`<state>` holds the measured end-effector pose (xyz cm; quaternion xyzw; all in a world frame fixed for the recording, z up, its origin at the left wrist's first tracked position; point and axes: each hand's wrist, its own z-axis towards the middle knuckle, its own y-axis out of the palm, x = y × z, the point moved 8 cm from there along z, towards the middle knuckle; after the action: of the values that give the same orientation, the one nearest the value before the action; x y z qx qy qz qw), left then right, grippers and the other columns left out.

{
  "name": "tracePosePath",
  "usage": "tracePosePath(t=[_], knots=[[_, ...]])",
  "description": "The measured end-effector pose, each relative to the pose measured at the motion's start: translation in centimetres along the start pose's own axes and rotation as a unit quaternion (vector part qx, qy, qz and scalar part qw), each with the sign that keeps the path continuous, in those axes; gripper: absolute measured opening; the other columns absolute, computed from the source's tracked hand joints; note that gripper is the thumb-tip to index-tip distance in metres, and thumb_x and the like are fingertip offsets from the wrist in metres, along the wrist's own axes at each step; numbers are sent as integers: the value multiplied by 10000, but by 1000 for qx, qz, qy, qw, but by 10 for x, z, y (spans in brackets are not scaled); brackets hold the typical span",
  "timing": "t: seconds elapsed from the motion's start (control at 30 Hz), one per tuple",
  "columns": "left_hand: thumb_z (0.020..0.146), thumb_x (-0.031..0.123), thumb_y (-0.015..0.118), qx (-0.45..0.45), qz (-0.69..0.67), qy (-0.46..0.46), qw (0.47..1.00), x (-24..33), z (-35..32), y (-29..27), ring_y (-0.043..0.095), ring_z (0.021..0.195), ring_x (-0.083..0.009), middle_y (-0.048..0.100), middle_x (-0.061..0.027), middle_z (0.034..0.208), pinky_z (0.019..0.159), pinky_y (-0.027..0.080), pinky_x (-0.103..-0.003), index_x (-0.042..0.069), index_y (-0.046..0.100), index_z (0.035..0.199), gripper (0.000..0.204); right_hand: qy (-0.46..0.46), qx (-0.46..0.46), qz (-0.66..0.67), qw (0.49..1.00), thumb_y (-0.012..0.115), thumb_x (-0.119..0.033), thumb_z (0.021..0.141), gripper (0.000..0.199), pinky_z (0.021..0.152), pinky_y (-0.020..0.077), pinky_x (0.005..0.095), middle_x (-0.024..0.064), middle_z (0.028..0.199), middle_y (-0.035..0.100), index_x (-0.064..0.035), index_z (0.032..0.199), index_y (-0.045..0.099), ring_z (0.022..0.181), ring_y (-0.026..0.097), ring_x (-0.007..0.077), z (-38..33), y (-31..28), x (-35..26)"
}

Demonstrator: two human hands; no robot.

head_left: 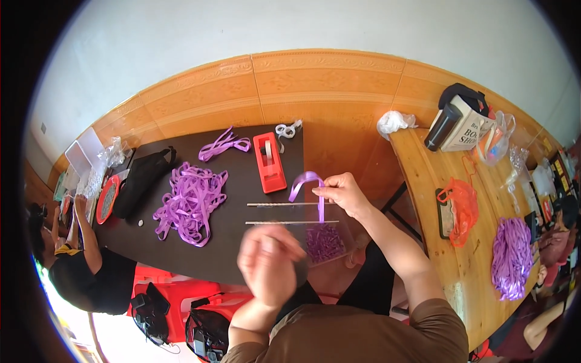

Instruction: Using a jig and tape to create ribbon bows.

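Note:
My right hand (pixel 344 193) pinches a short length of purple ribbon (pixel 307 176), which arches to the left and hangs down below the fingers. Close to it, two thin rods (pixel 284 204) lie side by side across the dark table's right edge. My left hand (pixel 270 265) is raised near the front edge of the table, its fingers smeared by motion, so whether it holds anything is unclear. Beside it, a clear box (pixel 346 246) contains many small purple pieces. A red tape dispenser (pixel 270 163) stands beyond the rods.
On the dark table (pixel 242 181) lie a heap of purple ribbon (pixel 190 202), a smaller bunch (pixel 223 145), scissors (pixel 288 129) and a black bag (pixel 142 181). The wooden table (pixel 433 260) bears another purple bundle (pixel 512 257) and a red plastic bag (pixel 461 209). A person (pixel 91 272) sits left.

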<state>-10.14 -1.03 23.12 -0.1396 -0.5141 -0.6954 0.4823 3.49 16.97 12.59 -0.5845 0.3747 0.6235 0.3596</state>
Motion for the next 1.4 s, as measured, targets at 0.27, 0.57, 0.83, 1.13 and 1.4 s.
tracePosePath(t=[0.27, 0.57, 0.83, 1.13, 1.4], knots=[[919, 96, 536, -90, 70, -459, 881, -185, -117, -30, 559, 668, -85, 625, -45, 813, 629, 461, -208, -12, 603, 1035, 172, 142, -9, 58, 988, 726, -110, 759, 130, 435, 306, 181, -5, 566, 562, -25, 684, 661, 467, 434, 45, 24, -5, 37], [935, 103, 482, 48, 229, -222, 947, -221, -59, -74, 557, 879, -124, 600, -77, 1033, 793, 445, -256, 11, 524, 1180, 265, 166, 69, 107, 978, 748, -109, 714, 116, 454, 316, 195, -12, 561, 551, -40, 682, 660, 476, 436, 58, 22, -18, 83], [962, 134, 442, 110, 226, 3, 968, -210, -11, -54, 554, 965, -148, 523, -87, 1206, 829, 444, -278, 7, 437, 1282, 344, 215, 131, 190, 949, 687, -83, 758, 142, 416, 332, 251, 42, 585, 564, -24, 647, 622, 458, 453, 103, -6, -20, 126], [943, 198, 512, 173, 122, -207, 955, -244, -41, -77, 549, 693, -72, 619, -27, 839, 572, 427, -189, 42, 594, 1019, 192, 366, 95, 351, 857, 570, -129, 835, 85, 427, 319, 242, 17, 649, 542, -105, 753, 575, 500, 461, 105, -89, 6, 231], [935, 148, 509, 140, 43, -300, 943, -249, -87, -94, 595, 748, -146, 643, -73, 835, 716, 477, -264, 16, 612, 988, 176, 381, 26, 225, 897, 621, -178, 852, 126, 445, 362, 186, 18, 729, 586, -54, 875, 627, 564, 520, 71, -163, 11, 235]])
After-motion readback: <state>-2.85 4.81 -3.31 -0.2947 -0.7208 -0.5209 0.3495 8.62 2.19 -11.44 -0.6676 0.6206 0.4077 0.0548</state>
